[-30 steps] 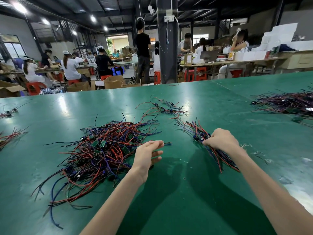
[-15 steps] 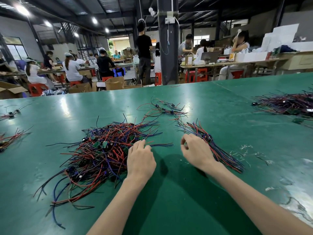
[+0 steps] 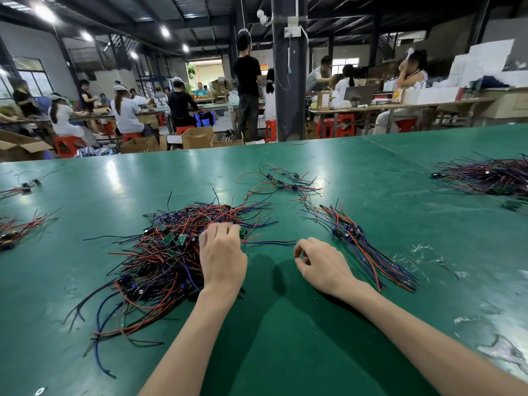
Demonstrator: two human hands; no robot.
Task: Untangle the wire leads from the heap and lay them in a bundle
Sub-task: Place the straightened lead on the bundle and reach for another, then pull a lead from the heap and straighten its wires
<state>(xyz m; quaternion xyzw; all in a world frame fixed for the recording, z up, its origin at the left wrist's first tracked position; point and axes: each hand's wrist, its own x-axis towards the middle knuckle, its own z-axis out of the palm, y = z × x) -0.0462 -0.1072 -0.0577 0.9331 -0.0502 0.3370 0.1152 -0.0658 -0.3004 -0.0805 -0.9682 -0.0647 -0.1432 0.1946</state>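
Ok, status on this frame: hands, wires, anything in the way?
Left hand on the heap, grip unclear. Right hand loosely curled, empty, between heap and bundle. No obstruction seen.

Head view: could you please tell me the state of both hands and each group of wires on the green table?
Heap: tangled.
Bundle: leads roughly aligned, lying flat, untouched.
Far loose leads: few, scattered, untouched.
Left hand: on the heap's right edge, fingers in the wires, grip unclear.
Right hand: fingers curled, between heap and bundle, grip unclear.
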